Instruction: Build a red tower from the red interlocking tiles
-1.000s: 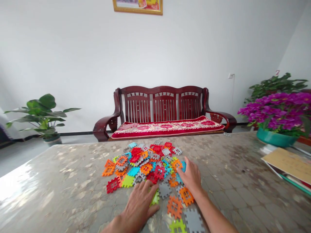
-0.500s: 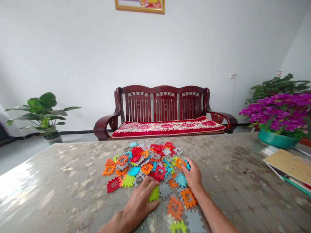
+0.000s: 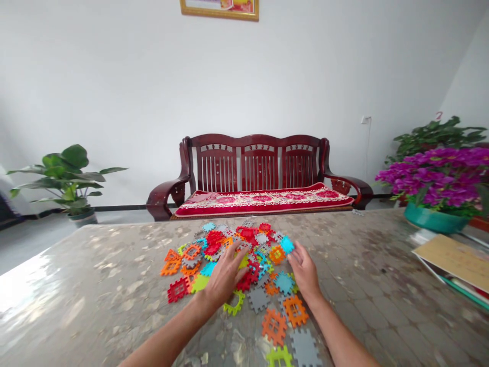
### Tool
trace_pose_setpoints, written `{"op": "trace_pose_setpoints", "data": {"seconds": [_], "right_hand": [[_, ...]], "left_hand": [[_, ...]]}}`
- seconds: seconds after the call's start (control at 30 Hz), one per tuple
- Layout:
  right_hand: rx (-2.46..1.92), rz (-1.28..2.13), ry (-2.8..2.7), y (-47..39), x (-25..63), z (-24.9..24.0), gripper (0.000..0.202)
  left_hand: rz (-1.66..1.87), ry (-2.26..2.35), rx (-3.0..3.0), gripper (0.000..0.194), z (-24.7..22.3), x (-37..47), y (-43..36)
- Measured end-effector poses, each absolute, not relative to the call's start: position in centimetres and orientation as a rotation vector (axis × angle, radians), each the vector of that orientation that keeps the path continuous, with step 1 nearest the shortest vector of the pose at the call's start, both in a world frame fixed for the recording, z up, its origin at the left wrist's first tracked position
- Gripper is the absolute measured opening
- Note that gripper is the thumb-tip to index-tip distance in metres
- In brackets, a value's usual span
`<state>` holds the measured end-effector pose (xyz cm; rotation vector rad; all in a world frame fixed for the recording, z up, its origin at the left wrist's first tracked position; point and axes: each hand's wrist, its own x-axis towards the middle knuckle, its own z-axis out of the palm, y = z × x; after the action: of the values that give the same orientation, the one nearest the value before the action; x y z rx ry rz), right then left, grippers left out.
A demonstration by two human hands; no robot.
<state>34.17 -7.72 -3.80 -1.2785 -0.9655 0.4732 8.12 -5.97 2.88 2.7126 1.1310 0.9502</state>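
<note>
A heap of notched plastic interlocking tiles in red, orange, blue, grey and lime green lies on the table (image 3: pixel 126 285). Over the middle of the heap is my left hand (image 3: pixel 225 270), its thumb and fingers around a lime-green tile (image 3: pixel 243 262) that they partly cover. My right hand (image 3: pixel 304 270), at the heap's right side, pinches a bright blue tile (image 3: pixel 287 244). Beside that tile is an orange tile with a window pattern (image 3: pixel 277 254). Nearer me lie a lime-green ring tile (image 3: pixel 234 304), a grey tile (image 3: pixel 259 299) and orange window tiles (image 3: pixel 274 326).
A teal pot with purple flowers (image 3: pixel 435 216) and a brown envelope on papers (image 3: pixel 454 257) are at the table's right. Behind the table stands a dark red wooden bench (image 3: pixel 260 168). A potted plant (image 3: pixel 72 178) stands on the floor at left.
My left hand has moved forward from the near edge of the heap with the lime-green tile, uncovering the lime-green ring tile. My right hand has turned the blue tile and raised it slightly leftward.
</note>
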Motion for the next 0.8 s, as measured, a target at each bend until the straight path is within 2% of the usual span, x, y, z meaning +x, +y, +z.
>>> {"op": "trace_pose_setpoints", "data": {"seconds": [0.13,0.33,0.4,0.5,0.7,0.8], "right_hand": [[-1.285,0.407,-0.970,-7.6,34.3,-4.3,0.065],[-1.403,0.335,-0.979,-7.8,34.8,-4.2,0.057],[-1.417,0.333,-0.986,-7.9,34.9,-4.1,0.056],[-1.416,0.329,-0.984,-7.9,34.9,-4.1,0.055],[-1.433,0.313,-0.967,-7.9,35.0,-4.2,0.049],[-1.433,0.317,-0.955,-7.9,35.1,-4.2,0.048]], "left_hand": [[0.923,1.115,2.775,0.041,2.9,8.5,-7.6],[0.414,0.363,2.870,0.061,4.2,8.8,-13.4],[0.303,0.266,2.899,0.050,3.9,9.2,-14.3],[0.251,0.219,2.947,0.041,2.6,9.5,-14.3],[0.270,0.287,2.909,0.053,2.5,9.9,-13.6],[0.327,0.323,2.902,0.046,3.5,10.3,-13.7]]}}
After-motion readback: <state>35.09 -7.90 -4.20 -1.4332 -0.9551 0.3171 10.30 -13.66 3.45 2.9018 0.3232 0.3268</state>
